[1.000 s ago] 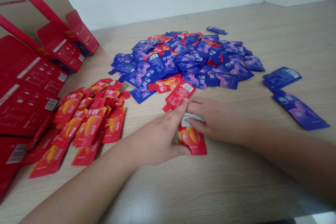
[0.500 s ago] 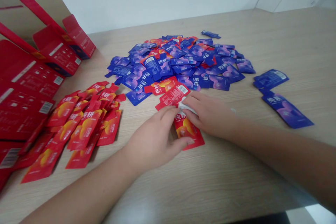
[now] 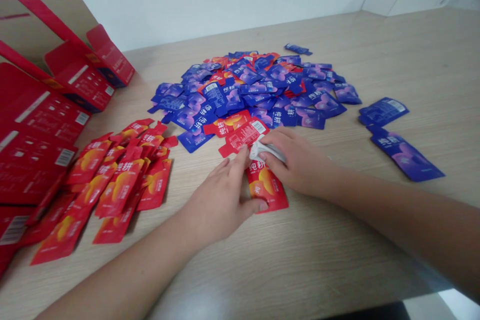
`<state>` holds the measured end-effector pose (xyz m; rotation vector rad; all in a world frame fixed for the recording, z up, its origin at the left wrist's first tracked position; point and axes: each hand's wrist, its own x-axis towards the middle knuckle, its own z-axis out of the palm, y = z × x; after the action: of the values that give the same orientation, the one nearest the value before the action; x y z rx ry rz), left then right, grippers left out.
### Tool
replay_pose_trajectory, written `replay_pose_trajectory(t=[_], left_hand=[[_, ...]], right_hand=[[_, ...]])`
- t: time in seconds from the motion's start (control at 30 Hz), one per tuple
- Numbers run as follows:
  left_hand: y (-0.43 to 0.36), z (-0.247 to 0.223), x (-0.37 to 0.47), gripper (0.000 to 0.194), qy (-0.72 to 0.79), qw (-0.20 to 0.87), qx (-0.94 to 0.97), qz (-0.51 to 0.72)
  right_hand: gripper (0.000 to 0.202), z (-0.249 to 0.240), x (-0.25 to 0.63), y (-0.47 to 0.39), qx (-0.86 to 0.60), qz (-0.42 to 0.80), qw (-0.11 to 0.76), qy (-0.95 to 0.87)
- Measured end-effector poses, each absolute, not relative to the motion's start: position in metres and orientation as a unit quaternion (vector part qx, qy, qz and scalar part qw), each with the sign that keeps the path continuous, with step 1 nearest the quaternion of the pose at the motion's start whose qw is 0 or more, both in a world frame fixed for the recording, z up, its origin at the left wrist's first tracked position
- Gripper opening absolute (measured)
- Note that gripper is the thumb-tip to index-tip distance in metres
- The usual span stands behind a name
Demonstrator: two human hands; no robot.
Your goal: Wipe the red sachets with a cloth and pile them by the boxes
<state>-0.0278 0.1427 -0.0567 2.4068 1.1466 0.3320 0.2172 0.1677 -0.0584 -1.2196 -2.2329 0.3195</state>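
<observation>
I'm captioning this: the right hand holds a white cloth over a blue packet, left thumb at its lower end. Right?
Not quite: the head view shows a red packet. The right hand does hold a white cloth over it, left thumb at its lower end.

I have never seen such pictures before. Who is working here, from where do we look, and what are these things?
There is no machine: these are a person's bare hands. The camera is worn on the head, looking forward and down. The right hand holds a white wad, cloth or tissue. The left hand has its thumb on a red sachet lying on the table. Beyond is a mostly blue heap; to the left, a red pile and red boxes.
</observation>
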Motion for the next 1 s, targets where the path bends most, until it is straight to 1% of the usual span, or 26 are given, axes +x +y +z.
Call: replay_pose_trajectory(t=[0.13,0.27,0.3,0.43,0.47,0.5,0.6,0.67,0.7,0.73,0.8,0.83,0.87,0.9,1.0], left_hand=[[0.15,-0.054,-0.03,0.118,0.398,0.244,0.879,0.096],[0.152,-0.053,-0.032,0.11,0.359,0.237,0.896,0.112],[0.151,-0.053,-0.031,0.113,0.357,0.231,0.899,0.109],[0.145,-0.054,-0.026,0.15,0.371,0.213,0.899,0.092],[0.144,-0.054,-0.024,0.153,0.377,0.21,0.897,0.095],[0.143,-0.054,-0.023,0.151,0.382,0.209,0.895,0.099],[0.143,-0.053,-0.021,0.135,0.398,0.217,0.885,0.108],[0.145,-0.052,-0.022,0.131,0.401,0.228,0.88,0.116],[0.146,-0.052,-0.023,0.133,0.4,0.234,0.878,0.123],[0.146,-0.051,-0.023,0.137,0.395,0.24,0.878,0.128],[0.148,-0.049,-0.024,0.144,0.388,0.249,0.879,0.123],[0.149,-0.048,-0.023,0.146,0.391,0.252,0.878,0.115],[0.15,-0.047,-0.023,0.145,0.394,0.254,0.877,0.105],[0.15,-0.045,-0.023,0.142,0.399,0.256,0.875,0.097],[0.152,-0.04,-0.021,0.131,0.41,0.263,0.869,0.083]], right_hand=[[0.026,-0.057,0.215,0.164,-0.444,0.139,0.262,-0.846],[0.029,-0.057,0.213,0.165,-0.451,0.144,0.248,-0.845],[0.029,-0.057,0.213,0.165,-0.454,0.144,0.248,-0.844],[0.029,-0.059,0.214,0.167,-0.45,0.142,0.242,-0.848],[0.029,-0.059,0.214,0.167,-0.447,0.144,0.239,-0.85],[0.028,-0.059,0.215,0.167,-0.443,0.149,0.239,-0.851],[0.026,-0.052,0.219,0.166,-0.415,0.173,0.278,-0.849],[0.025,-0.044,0.221,0.164,-0.361,0.203,0.305,-0.857],[0.023,-0.04,0.222,0.162,-0.332,0.229,0.297,-0.866],[0.018,-0.036,0.222,0.161,-0.304,0.259,0.27,-0.876],[0.006,-0.029,0.221,0.159,-0.27,0.313,0.186,-0.891],[0.005,-0.028,0.219,0.158,-0.267,0.322,0.149,-0.896],[0.007,-0.028,0.217,0.158,-0.272,0.315,0.126,-0.9],[0.009,-0.028,0.216,0.159,-0.281,0.297,0.122,-0.904],[0.008,-0.036,0.213,0.165,-0.33,0.231,0.149,-0.903]])
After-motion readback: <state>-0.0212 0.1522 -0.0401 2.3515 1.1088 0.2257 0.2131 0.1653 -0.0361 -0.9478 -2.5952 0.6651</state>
